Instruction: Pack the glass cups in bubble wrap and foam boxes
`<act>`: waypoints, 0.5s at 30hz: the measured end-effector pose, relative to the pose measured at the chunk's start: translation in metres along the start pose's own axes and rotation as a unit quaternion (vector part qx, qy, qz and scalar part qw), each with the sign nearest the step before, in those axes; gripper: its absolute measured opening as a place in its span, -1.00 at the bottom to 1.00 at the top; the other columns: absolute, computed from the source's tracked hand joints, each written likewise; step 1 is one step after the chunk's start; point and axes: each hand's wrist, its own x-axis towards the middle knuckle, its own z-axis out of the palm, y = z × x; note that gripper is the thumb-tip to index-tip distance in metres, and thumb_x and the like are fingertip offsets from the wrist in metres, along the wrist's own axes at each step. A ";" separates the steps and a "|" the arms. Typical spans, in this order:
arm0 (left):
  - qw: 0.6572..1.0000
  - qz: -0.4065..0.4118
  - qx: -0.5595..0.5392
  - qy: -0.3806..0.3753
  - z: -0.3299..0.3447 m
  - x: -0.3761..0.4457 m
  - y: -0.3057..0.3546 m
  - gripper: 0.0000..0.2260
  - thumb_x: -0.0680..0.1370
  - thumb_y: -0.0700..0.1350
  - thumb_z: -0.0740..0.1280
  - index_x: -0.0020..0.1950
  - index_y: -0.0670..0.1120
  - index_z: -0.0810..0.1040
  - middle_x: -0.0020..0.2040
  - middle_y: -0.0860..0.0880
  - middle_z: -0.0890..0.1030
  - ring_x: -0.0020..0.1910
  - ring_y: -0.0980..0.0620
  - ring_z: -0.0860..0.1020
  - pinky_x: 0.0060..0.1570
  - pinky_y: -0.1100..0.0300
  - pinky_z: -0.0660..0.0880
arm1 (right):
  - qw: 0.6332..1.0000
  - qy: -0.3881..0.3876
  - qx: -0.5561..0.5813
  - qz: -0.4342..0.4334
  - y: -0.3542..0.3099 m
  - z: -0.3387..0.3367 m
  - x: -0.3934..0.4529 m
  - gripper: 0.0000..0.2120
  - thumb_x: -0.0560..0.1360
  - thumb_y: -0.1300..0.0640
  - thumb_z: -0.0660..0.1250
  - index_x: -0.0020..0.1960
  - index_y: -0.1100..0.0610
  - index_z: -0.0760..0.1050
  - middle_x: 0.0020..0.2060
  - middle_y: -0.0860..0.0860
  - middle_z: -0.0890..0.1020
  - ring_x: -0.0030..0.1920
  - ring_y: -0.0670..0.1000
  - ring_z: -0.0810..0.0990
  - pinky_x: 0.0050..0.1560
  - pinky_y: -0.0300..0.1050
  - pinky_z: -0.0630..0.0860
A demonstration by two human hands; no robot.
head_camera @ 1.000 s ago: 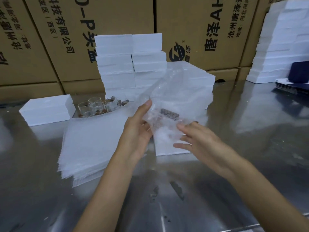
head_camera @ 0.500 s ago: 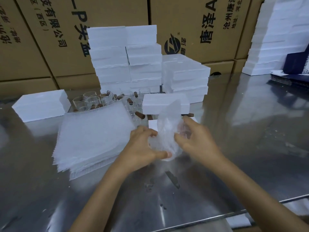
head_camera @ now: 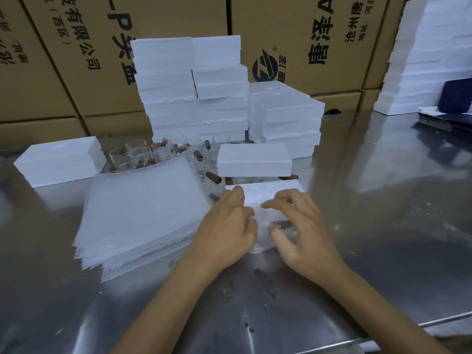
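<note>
Both hands, left hand (head_camera: 227, 233) and right hand (head_camera: 298, 231), are curled round a bubble-wrapped glass cup (head_camera: 265, 226) at frame centre, pinching the wrap. Wrapping is judged nearly done; next, placement into the foam box (head_camera: 268, 194) just above is called for.

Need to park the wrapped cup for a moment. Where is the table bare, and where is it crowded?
Bare steel table lies right of the right hand, out to the navy boxes, and near the front edge below the bubble wrap stack. Crowded: behind both hands, where glass cups, foam boxes and the open foam tray pack together.
</note>
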 end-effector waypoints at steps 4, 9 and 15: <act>0.998 -0.019 -0.060 0.005 -0.002 -0.003 -0.002 -0.89 0.56 -0.13 0.23 -0.08 -0.08 0.54 -0.01 0.07 0.37 0.05 0.13 0.37 -0.03 0.22 0.39 | 0.999 -0.010 -0.023 -0.038 0.000 0.009 -0.009 -0.75 0.50 0.00 0.18 0.10 -0.13 0.55 0.35 -0.14 0.40 0.40 -0.13 0.29 0.37 -0.20 0.14; 0.997 0.031 -0.064 0.009 -0.011 -0.016 -0.008 -0.74 0.52 -0.07 0.14 -0.09 0.01 0.63 0.07 0.19 0.44 0.09 0.21 0.35 0.05 0.33 0.27 | 0.995 -0.054 -0.077 -0.029 0.004 0.021 -0.006 -0.72 0.57 -0.09 0.10 -0.07 -0.09 0.59 0.45 -0.12 0.35 0.51 -0.07 0.15 0.42 -0.21 -0.03; 0.997 0.063 0.054 -0.010 -0.004 -0.020 -0.002 -0.66 0.47 0.20 0.18 -0.13 0.02 0.64 0.07 0.17 0.44 0.02 0.18 0.31 -0.04 0.31 0.16 | 0.996 0.079 -0.040 0.027 0.009 0.013 -0.007 -0.72 0.43 0.05 0.20 0.12 -0.04 0.49 0.16 -0.20 0.47 0.19 -0.13 0.42 0.18 -0.23 0.23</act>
